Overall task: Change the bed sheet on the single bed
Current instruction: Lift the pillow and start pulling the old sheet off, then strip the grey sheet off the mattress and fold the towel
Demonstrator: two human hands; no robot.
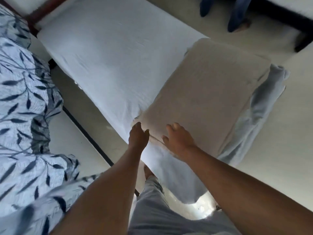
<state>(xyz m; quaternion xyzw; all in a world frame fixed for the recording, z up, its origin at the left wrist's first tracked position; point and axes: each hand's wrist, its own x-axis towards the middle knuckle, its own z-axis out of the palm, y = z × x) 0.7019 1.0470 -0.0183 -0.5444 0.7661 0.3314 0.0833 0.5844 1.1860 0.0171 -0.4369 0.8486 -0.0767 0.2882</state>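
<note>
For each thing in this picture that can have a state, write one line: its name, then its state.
white sheet: spread over the far part of the bed, pulled off the near end.
mattress: near end bare.
left hand: at the sheet's edge; grip cannot be told.
right hand: fingers relaxed, resting on the mattress.
leaf-print cover: rumpled, on the left.

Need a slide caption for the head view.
Both hands at the sheet edge, bare mattress end exposed.
</note>
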